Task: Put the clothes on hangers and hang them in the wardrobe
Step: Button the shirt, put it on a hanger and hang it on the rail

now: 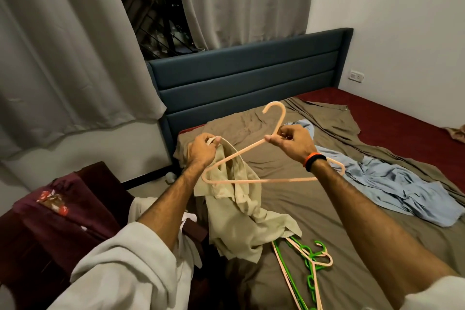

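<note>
Hanging at far left, grey curtains (63, 40) drop to a wavy hem above a dark maroon bundle (42, 214) heaped on low furniture, w/ a narrow strip of floor between that and the bed's left edge. Next over, the left hand (201, 150) has its fingers curled round the collar end of a pale beige shirt (236, 209), holding it up — the rest of the shirt trails down and pools on the olive sheet (276, 163) near the bed's near-left corner. Across the middle, 1 peach hanger (261, 180) is held in the air in front of the shirt, hook pointing up, its left shoulder tip just beside the left wrist. The right hand (289, 139) pinches the hanger at the neck below the hook; a black-and-orange band (313, 160) sits on that wrist. Below centre-right, a loose pile of spare hangers (305, 269), green and peach, lies on the sheet touching the shirt's hem. Further right, a light blue shirt (392, 189) is spread flat, well apart from the hands. Past the sheet's right edge — bare red mattress (402, 118) up to the white wall, blue headboard (246, 75) behind.
</note>
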